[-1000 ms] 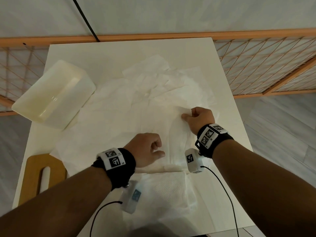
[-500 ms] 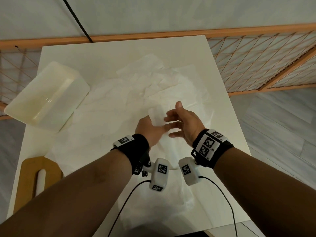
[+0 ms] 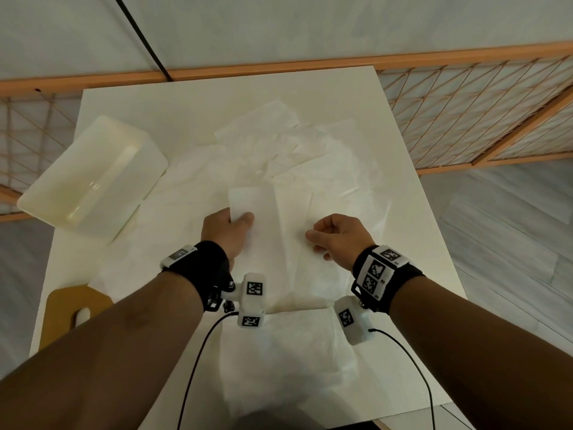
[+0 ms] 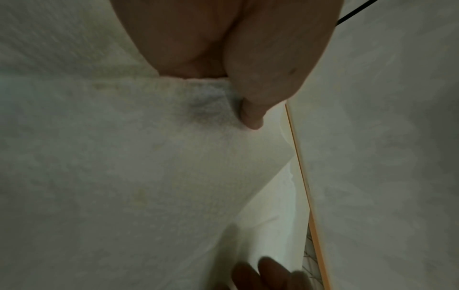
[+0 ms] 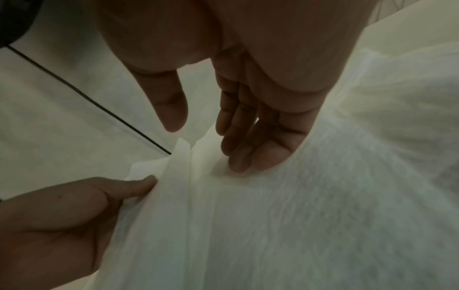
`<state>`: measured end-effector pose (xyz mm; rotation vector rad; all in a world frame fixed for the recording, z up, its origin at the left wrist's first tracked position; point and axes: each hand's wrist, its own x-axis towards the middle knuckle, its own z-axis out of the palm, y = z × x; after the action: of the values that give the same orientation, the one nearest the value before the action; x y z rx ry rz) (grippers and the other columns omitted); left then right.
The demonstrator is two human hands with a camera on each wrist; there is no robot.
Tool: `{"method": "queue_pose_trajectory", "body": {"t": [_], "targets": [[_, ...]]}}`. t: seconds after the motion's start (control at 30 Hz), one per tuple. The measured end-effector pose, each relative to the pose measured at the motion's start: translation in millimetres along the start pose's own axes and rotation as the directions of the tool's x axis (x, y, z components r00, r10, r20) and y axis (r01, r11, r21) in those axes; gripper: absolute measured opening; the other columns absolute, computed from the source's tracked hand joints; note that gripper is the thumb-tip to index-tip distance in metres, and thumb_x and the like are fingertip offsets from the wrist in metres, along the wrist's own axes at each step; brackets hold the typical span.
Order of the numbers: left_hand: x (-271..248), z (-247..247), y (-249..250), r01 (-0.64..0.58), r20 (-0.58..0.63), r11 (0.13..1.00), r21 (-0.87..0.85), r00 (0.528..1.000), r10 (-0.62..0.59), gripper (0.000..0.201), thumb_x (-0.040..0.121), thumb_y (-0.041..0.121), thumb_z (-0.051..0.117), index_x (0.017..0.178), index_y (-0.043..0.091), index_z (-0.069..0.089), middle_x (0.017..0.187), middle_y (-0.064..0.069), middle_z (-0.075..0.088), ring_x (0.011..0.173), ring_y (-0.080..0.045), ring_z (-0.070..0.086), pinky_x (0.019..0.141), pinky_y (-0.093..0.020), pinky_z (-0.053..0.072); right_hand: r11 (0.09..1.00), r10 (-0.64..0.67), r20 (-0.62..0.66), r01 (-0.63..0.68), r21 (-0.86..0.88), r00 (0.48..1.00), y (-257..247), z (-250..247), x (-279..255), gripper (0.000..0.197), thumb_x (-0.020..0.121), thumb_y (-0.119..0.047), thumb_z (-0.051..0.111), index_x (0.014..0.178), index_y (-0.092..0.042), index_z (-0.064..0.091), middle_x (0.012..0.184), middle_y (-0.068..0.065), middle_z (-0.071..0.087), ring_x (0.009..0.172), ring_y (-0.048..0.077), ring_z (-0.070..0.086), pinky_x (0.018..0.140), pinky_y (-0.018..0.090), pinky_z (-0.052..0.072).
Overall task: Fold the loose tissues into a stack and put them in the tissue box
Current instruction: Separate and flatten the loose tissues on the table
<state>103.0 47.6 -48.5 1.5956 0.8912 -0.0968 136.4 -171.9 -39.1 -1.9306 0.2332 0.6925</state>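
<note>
A white tissue (image 3: 263, 218) hangs spread between my hands above the table (image 3: 186, 113). My left hand (image 3: 240, 220) pinches its left edge, thumb on top, which the left wrist view (image 4: 238, 102) shows close up. My right hand (image 3: 316, 232) is at the tissue's right side. In the right wrist view its fingers (image 5: 238, 157) lie relaxed and touch the sheet (image 5: 248, 215), with the thumb apart. Loose tissues (image 3: 294, 156) cover the table's middle. A folded stack (image 3: 288, 352) lies near the front edge. The cream tissue box (image 3: 93, 178) stands open at the far left.
A wooden lid (image 3: 62, 308) with a slot lies at the table's front left corner. An orange lattice rail (image 3: 465, 119) runs behind and to the right of the table. Black cables (image 3: 198, 352) trail from both wrist cameras over the near edge.
My hands were close together on the tissue half a second ago; now they have drawn apart. The left still pinches the sheet, the right has loosened to a touch.
</note>
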Motion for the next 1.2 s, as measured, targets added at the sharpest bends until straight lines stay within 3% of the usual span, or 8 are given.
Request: {"method": "queue_pose_trajectory", "body": {"t": [0.1,0.23,0.4,0.67,0.8,0.93,1.03,1.2], "targets": [[-5.2,8.0,0.6,-0.027,0.056,0.999,0.023,0.998,0.026,0.006,0.097,0.019,0.068,0.097,0.016,0.073,0.085,0.001,0.072,0.071,-0.018,0.067,0.052,-0.022,0.049,1.000,0.004,0.073,-0.006,0.026,0.997,-3.4,11.6,0.2,0.046,0.086,-0.037,0.081,0.121,-0.012,0.064,0.096,0.000,0.076,0.080,0.011,0.075,0.078,0.036,0.062],[-11.9,25.9,0.4,-0.038,0.103,0.998,0.058,0.994,0.032,0.009,0.095,0.024,0.070,0.086,0.023,0.071,0.091,0.000,0.075,0.081,-0.020,0.072,0.071,-0.033,0.059,0.998,0.028,0.054,-0.026,-0.054,0.998,-3.9,25.3,7.0,0.056,0.084,-0.050,0.079,0.126,-0.019,0.059,0.104,-0.003,0.075,0.089,0.013,0.073,0.085,0.033,0.058],[-10.6,24.0,-3.7,-0.047,0.074,0.993,0.105,0.996,0.040,0.021,0.089,0.029,0.077,0.104,0.016,0.073,0.097,-0.001,0.075,0.089,-0.024,0.072,0.085,-0.044,0.061,0.990,0.033,-0.063,-0.042,-0.135,0.997,-1.4,32.8,15.2,0.038,0.084,-0.047,0.080,0.111,-0.022,0.068,0.093,-0.004,0.074,0.087,0.015,0.072,0.088,0.037,0.060],[1.6,6.8,-12.3,-0.042,0.045,0.966,0.255,0.999,0.031,0.032,0.074,0.021,0.089,0.092,0.022,0.063,0.095,-0.001,0.074,0.089,-0.025,0.072,0.087,-0.045,0.060,0.952,0.044,-0.048,-0.057,-0.300,0.998,-12.4,42.4,12.9,0.037,0.080,-0.043,0.084,0.104,-0.022,0.064,0.096,-0.005,0.067,0.091,0.016,0.067,0.086,0.033,0.057],[2.7,7.6,-19.6,-0.040,0.053,0.959,0.282,0.998,0.026,0.036,0.073,0.022,0.090,0.098,0.018,0.064,0.096,-0.001,0.074,0.089,-0.025,0.073,0.086,-0.046,0.061,0.972,0.016,-0.046,-0.026,-0.234,0.999,-14.2,44.0,12.1,0.023,0.083,-0.035,0.083,0.083,-0.022,0.064,0.080,-0.007,0.064,0.075,0.013,0.062,0.063,0.024,0.048],[-1.6,9.3,-11.1,-0.015,-0.008,0.981,0.192,1.000,0.017,0.054,0.073,0.042,0.089,0.111,0.016,0.060,0.103,0.002,0.067,0.094,-0.020,0.067,0.090,-0.043,0.058,0.999,-0.035,-0.022,0.035,-0.013,0.999,-22.3,42.1,6.7,0.026,0.078,-0.024,0.084,0.068,-0.023,0.060,0.069,-0.003,0.061,0.065,0.017,0.058,0.063,0.029,0.050],[-10.3,13.0,2.1,0.112,0.148,0.994,0.002,0.983,-0.111,0.058,0.080,0.052,0.081,0.116,0.010,0.064,0.114,-0.008,0.071,0.103,-0.027,0.069,0.093,-0.045,0.058,0.949,-0.018,-0.010,0.021,0.315,1.000,-27.4,37.1,1.9,0.028,0.067,-0.018,0.080,0.056,-0.024,0.055,0.067,0.006,0.057,0.068,0.025,0.055,0.065,0.039,0.048],[-27.5,15.2,13.7,0.336,0.530,0.913,-0.233,0.831,-0.171,0.059,0.077,0.026,0.079,0.127,-0.001,0.063,0.119,-0.020,0.072,0.102,-0.034,0.073,0.077,-0.044,0.061,0.865,-0.057,0.158,-0.030,0.502,0.986,-26.8,14.8,-9.0,0.035,0.085,0.014,0.065,0.070,-0.013,0.047,0.076,0.016,0.062,0.072,0.031,0.065,0.060,0.037,0.056]]}}
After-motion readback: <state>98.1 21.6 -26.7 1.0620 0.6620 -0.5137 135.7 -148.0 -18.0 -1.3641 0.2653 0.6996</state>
